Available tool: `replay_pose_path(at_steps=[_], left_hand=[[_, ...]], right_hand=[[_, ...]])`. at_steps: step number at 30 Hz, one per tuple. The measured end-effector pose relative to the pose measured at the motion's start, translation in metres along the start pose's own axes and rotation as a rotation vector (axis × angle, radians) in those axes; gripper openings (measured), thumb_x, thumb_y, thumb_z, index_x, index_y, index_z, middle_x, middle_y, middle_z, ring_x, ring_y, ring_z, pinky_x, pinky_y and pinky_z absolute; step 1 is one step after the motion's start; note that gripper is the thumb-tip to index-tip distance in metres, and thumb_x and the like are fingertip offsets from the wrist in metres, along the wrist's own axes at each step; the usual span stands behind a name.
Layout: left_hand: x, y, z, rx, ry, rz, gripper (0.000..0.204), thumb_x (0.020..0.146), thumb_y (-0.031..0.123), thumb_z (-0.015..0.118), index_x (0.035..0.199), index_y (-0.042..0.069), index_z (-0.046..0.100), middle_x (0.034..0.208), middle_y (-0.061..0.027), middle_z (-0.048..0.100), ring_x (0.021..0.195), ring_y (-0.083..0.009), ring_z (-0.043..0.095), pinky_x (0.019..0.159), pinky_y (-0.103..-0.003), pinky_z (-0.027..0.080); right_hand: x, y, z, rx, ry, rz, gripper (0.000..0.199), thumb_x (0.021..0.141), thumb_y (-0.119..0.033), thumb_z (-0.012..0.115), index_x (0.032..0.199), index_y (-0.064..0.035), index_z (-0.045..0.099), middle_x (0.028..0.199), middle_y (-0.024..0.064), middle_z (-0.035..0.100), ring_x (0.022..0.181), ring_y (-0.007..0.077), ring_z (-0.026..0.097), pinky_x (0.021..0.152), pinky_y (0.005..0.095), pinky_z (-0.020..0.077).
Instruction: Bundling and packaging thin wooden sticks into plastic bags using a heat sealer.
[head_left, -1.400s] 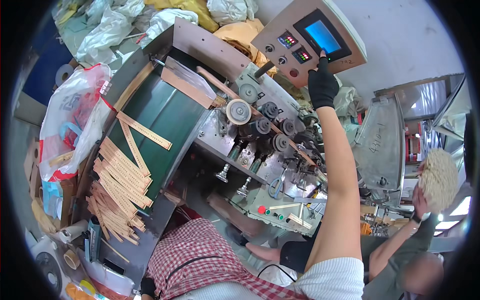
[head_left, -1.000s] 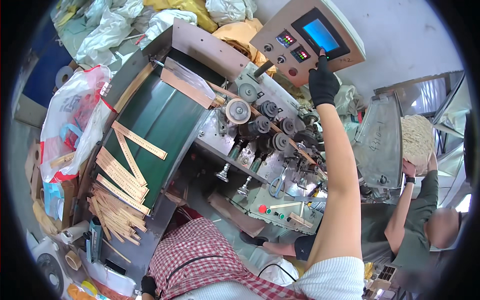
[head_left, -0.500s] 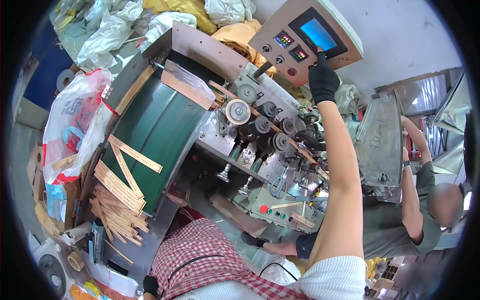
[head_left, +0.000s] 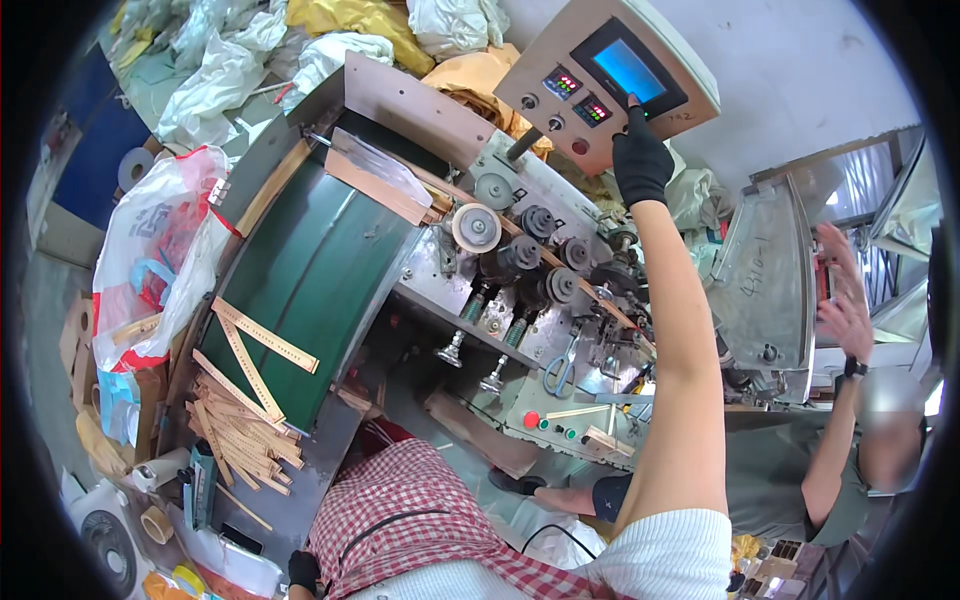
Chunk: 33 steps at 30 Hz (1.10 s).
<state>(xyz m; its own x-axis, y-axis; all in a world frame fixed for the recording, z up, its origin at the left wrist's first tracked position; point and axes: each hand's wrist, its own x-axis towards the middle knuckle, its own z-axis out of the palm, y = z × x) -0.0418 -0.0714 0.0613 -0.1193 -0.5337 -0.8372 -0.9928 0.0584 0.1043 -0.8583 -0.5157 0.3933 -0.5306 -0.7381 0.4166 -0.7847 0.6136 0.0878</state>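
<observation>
My right hand (head_left: 643,158), in a black glove with the index fingertip bare, reaches up to a beige control box (head_left: 540,65). Its index finger is stretched out onto the lower edge of the blue-lit screen (head_left: 628,70); the hand holds nothing. At the lower edge, my left hand (head_left: 303,569), also black-gloved, hangs beside my red checked apron (head_left: 390,500); its fingers cannot be made out. Two wooden rulers (head_left: 265,335) lie crosswise on the green conveyor belt (head_left: 300,270), and several more rulers (head_left: 240,430) are heaped at its near left end.
Machine rollers (head_left: 518,252) stand right of the belt. Blue-handled scissors (head_left: 560,372) lie near a red button (head_left: 531,420). A co-worker (head_left: 770,460) is at the right beside a metal cover (head_left: 765,280). A plastic bag (head_left: 160,250) hangs left; a fan (head_left: 105,540) stands lower left.
My right index finger stays at the screen while the view shifts slightly. The co-worker's hand has come away from behind the metal cover, open. Some rulers at the belt's end appear lower, on the heap.
</observation>
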Motion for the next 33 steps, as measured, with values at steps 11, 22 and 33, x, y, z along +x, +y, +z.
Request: replay_pose_path(at_steps=[11,22,33], left_hand=[[0.005,-0.028,0.032,0.187,-0.025,0.192,0.010,0.068,0.018,0.064,0.071,0.009,0.068,0.078,-0.0121,0.066,0.085,-0.0317,0.061,0.073,-0.039,0.051],[-0.001,0.006,-0.012,0.060,0.093,0.026,0.009,0.070,0.017,0.061,0.067,0.011,0.066,0.074,-0.0108,0.066,0.080,-0.0307,0.063,0.069,-0.040,0.050],[-0.007,0.004,-0.017,0.046,0.071,0.079,0.012,0.074,0.017,0.058,0.075,0.007,0.064,0.075,-0.0135,0.065,0.078,-0.0337,0.062,0.068,-0.044,0.051]], right_hand=[[-0.005,0.000,0.001,0.054,0.024,0.014,0.063,0.079,-0.021,0.056,0.139,-0.0329,0.041,0.094,0.0081,0.069,0.078,0.0323,0.066,0.066,0.0425,0.0501],[0.000,0.003,0.003,0.077,0.009,0.027,0.059,0.080,-0.024,0.053,0.137,-0.0296,0.042,0.093,0.0101,0.069,0.077,0.0344,0.066,0.066,0.0448,0.0501],[-0.012,-0.002,-0.002,0.050,-0.024,0.013,0.068,0.079,-0.026,0.054,0.143,-0.0294,0.032,0.086,0.0207,0.066,0.070,0.0393,0.064,0.062,0.0482,0.0490]])
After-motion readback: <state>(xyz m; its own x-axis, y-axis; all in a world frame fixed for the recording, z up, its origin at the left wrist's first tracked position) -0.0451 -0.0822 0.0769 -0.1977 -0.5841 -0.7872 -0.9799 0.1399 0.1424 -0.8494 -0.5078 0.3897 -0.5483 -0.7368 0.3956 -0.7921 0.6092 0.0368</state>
